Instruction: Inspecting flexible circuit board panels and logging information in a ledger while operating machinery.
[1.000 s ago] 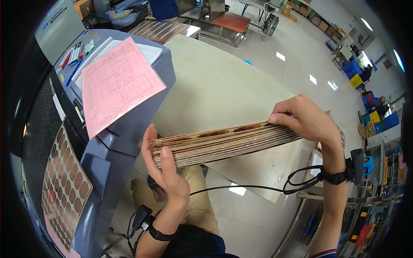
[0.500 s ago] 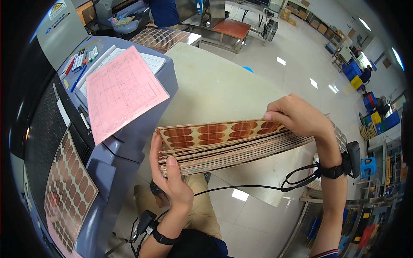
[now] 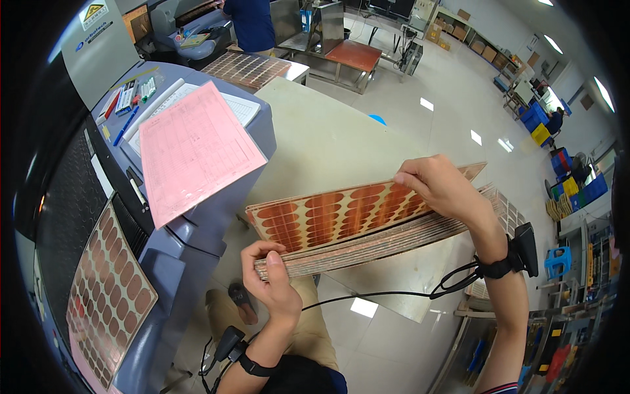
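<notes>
Holding one patterned panel (image 3: 328, 222) tilted away from its stack (image 3: 374, 244), not yet free.
Our right hand (image 3: 443, 188) pinched the panel's upper edge; our left hand (image 3: 275, 284) clasped the stack's left end, over the pale table's (image 3: 321, 125) edge. Only this panel was clearly swung open; the others lay packed together, unparted. One similar sheet (image 3: 110, 282) rested apart, at our left.

**Khaki and navy, wired in black**

The left hand (image 3: 272, 282) and right hand (image 3: 441, 185) are bare. Each arm wears a black strap bearing a chunky black plastic block: left block (image 3: 230, 343), right block (image 3: 525, 249). A thin black cable (image 3: 380, 293) loops beside the right one. A dark sleeve edge (image 3: 502, 389) shows red and white stripes; khaki cloth trousers (image 3: 318, 335) cover the legs.
</notes>
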Available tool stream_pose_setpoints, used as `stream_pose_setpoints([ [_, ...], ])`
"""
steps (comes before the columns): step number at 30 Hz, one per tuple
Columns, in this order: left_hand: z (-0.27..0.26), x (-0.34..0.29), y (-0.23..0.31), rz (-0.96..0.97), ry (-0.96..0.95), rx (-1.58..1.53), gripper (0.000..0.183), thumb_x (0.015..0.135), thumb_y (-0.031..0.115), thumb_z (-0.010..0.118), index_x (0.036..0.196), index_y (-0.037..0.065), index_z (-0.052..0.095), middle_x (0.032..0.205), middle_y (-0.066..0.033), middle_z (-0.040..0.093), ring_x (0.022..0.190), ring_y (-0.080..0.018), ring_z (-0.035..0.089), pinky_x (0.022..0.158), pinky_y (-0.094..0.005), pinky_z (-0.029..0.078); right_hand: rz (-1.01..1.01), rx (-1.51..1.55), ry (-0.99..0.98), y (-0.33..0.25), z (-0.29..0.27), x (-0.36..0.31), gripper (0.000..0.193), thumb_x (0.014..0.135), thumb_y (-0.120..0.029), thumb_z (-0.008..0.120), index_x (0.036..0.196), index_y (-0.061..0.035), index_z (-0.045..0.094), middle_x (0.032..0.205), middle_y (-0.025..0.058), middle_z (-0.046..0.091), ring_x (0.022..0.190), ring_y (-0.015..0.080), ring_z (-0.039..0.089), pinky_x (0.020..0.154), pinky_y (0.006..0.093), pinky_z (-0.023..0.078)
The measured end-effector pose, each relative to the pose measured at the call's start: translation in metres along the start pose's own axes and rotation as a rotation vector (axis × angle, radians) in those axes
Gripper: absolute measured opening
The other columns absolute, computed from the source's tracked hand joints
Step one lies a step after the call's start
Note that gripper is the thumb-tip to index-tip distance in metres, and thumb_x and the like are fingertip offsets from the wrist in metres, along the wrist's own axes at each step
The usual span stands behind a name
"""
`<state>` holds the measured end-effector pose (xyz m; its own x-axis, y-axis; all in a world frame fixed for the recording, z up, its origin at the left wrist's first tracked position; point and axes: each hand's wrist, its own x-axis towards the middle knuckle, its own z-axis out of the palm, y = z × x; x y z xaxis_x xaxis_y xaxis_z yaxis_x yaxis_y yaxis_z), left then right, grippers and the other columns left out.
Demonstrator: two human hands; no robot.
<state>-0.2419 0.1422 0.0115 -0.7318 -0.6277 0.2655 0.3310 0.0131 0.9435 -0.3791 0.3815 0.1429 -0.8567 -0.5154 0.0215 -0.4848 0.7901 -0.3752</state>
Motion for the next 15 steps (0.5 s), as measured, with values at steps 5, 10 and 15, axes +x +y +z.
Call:
stream_pose_setpoints([
  [5,0.005,0.0,0.005,0.028,-0.012,-0.056,0.025,0.092,0.022,0.055,0.095,-0.003,0.057,0.095,-0.0113,0.063,0.084,-0.0168,0.056,0.078,-0.0303,0.045,-0.005,-0.007,-0.078,-0.003,-0.012,-0.004,0.023,0.094,-0.022,0.061,0.09,-0.001,0.07,0.078,0.0226,0.065,0.074,0.041,0.062,0.068,0.0429,0.049],
  [10,-0.006,0.003,0.009,0.016,-0.032,0.141,0.026,0.095,0.022,0.049,0.088,-0.002,0.056,0.084,-0.009,0.063,0.079,-0.014,0.055,0.074,-0.0276,0.043,-0.123,-0.229,-0.086,0.001,-0.007,0.0,0.013,0.091,-0.014,0.063,0.091,-0.0024,0.068,0.076,0.021,0.064,0.073,0.0391,0.063,0.067,0.0423,0.049],
  [15,0.003,0.002,0.014,-0.062,-0.005,0.017,0.019,0.09,0.016,0.057,0.083,-0.002,0.055,0.075,-0.0088,0.063,0.067,-0.0144,0.056,0.062,-0.0305,0.046,0.053,-0.361,0.24,-0.018,-0.096,-0.022,0.006,0.086,-0.003,0.062,0.091,-0.0006,0.064,0.074,0.02,0.062,0.07,0.037,0.062,0.065,0.0402,0.048],
])
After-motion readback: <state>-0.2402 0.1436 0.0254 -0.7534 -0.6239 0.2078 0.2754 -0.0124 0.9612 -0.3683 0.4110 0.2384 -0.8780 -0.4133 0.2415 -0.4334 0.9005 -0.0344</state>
